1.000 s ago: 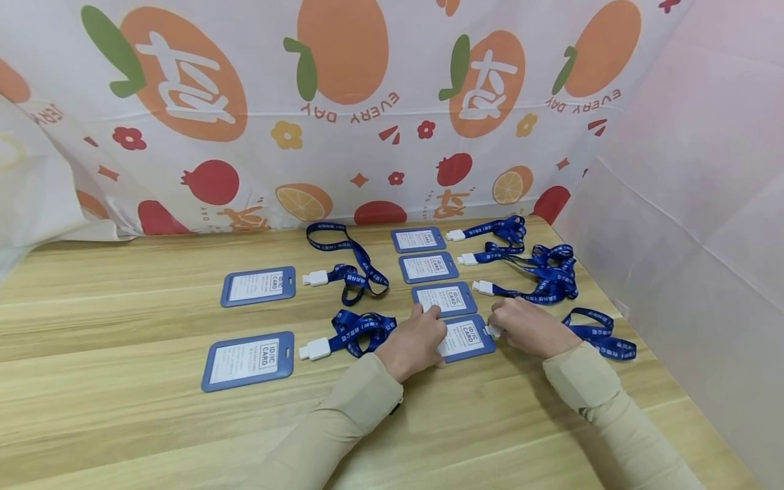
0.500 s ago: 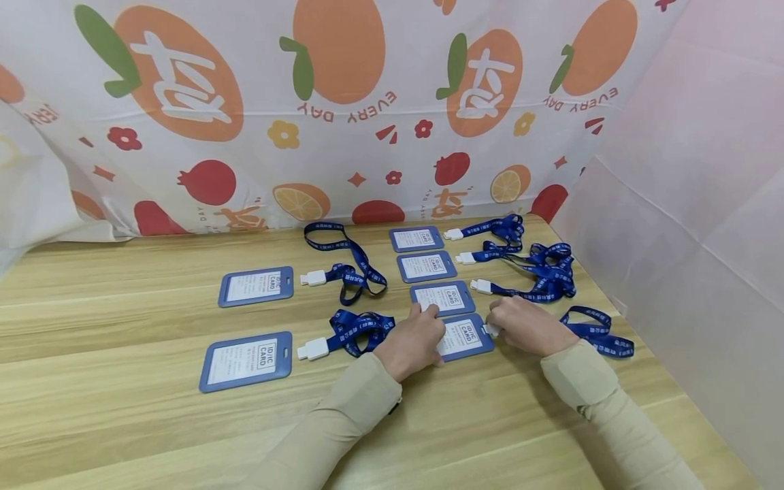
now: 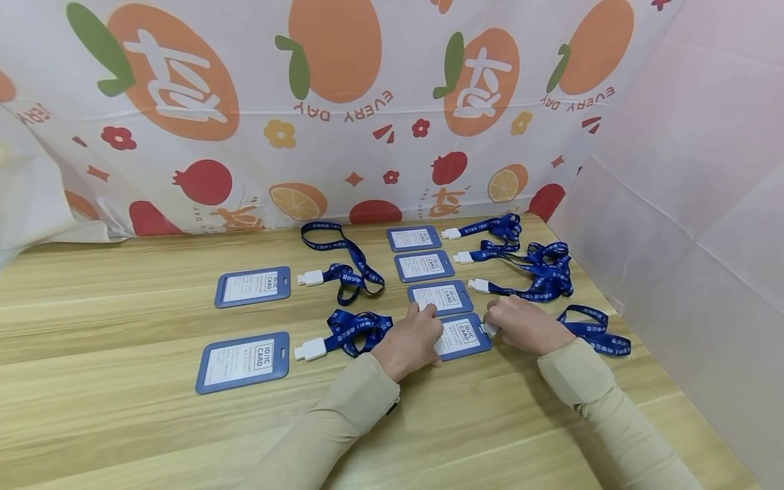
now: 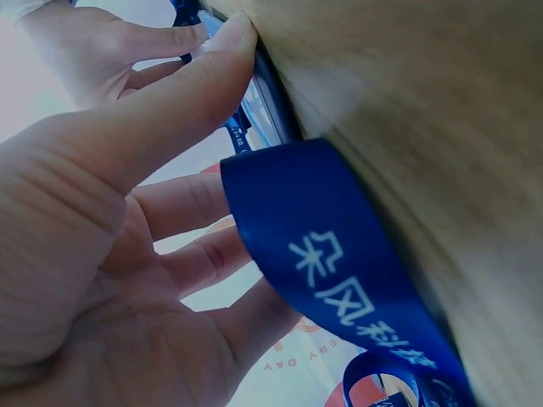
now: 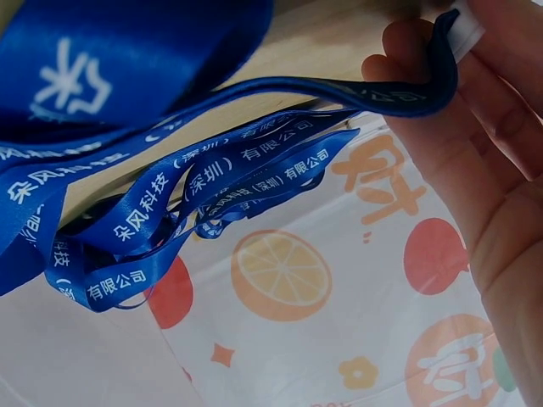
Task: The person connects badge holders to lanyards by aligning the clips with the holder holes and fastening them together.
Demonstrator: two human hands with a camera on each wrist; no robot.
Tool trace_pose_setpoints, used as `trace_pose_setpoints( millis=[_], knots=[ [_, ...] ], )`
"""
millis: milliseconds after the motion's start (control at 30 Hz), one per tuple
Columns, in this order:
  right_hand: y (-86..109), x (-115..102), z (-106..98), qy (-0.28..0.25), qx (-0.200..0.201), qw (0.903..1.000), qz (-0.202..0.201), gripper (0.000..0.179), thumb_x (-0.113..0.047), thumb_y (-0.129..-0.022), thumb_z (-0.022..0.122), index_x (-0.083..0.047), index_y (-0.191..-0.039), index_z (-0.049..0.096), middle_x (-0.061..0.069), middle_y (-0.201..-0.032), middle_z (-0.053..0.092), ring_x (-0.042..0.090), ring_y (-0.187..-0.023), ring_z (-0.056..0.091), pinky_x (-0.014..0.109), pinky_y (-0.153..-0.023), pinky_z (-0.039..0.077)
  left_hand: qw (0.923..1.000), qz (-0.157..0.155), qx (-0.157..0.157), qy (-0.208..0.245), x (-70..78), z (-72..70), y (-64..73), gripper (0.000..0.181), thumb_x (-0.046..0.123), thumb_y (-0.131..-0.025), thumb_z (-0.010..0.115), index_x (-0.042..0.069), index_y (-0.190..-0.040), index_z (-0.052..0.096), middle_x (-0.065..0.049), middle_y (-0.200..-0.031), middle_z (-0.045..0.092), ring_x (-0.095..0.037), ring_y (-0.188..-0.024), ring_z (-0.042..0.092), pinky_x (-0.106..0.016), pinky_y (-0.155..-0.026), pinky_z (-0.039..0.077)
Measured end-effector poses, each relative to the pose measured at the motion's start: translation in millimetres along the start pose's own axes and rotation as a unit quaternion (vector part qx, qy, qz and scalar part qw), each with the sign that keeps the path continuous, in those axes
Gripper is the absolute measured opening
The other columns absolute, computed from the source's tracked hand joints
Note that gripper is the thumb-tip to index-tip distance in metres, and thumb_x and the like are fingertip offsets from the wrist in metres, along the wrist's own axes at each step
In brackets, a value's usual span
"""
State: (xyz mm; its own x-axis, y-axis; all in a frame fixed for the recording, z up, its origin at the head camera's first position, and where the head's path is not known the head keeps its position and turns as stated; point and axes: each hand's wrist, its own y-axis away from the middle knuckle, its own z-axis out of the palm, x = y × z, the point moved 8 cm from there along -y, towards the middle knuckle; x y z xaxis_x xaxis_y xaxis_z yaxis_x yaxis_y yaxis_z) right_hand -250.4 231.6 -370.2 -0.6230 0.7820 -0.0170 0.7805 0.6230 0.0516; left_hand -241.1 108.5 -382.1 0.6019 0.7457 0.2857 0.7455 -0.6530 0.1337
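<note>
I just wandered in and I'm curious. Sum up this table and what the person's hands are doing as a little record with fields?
Surface: wood-grain table
Items: six blue card holders; six blue lanyards with white clips
Layout: two holders on the left, four in a column on the right
Left hand: holds the nearest holder in the right column
Right hand: pinches a white clip at that holder's slotted end
Clip hooked on: cannot tell
Left-side clips: apart from their holders
Backdrop: white cloth with fruit prints

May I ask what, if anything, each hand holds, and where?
The right hand pinches a lanyard by its white clip; the left hand holds a card holder at its left end.
</note>
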Motion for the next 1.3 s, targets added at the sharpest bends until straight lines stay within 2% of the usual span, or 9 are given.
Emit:
trace_pose_setpoints(
  millis=[833,1300],
  knots=[
    [-1.0,-2.1,-1.6,0.002,0.002,1.0,-0.001,0.023,0.017,-0.078,0.075,-0.002,-0.09,0.08,0.007,-0.081,0.072,0.011,-0.066,0.064,0.021,-0.063,0.055,1.0,0.002,0.002,0.0,0.2,-0.2,-0.1,0.033,0.026,-0.082,0.086,0.003,-0.104,0.077,-0.013,-0.121,0.06,-0.029,-0.099,0.049,-0.03,-0.081,0.053],
    [-1.4,-2.8,-0.9,0.0,-0.003,1.0,-0.003,0.023,0.017,-0.079,0.074,-0.002,-0.09,0.08,0.006,-0.079,0.07,0.008,-0.063,0.059,0.018,-0.059,0.05,0.9999,0.004,0.01,-0.001,0.6,-0.4,-0.3,0.033,0.026,-0.081,0.087,0.003,-0.102,0.077,-0.013,-0.121,0.061,-0.029,-0.098,0.05,-0.03,-0.081,0.053]
  ],
)
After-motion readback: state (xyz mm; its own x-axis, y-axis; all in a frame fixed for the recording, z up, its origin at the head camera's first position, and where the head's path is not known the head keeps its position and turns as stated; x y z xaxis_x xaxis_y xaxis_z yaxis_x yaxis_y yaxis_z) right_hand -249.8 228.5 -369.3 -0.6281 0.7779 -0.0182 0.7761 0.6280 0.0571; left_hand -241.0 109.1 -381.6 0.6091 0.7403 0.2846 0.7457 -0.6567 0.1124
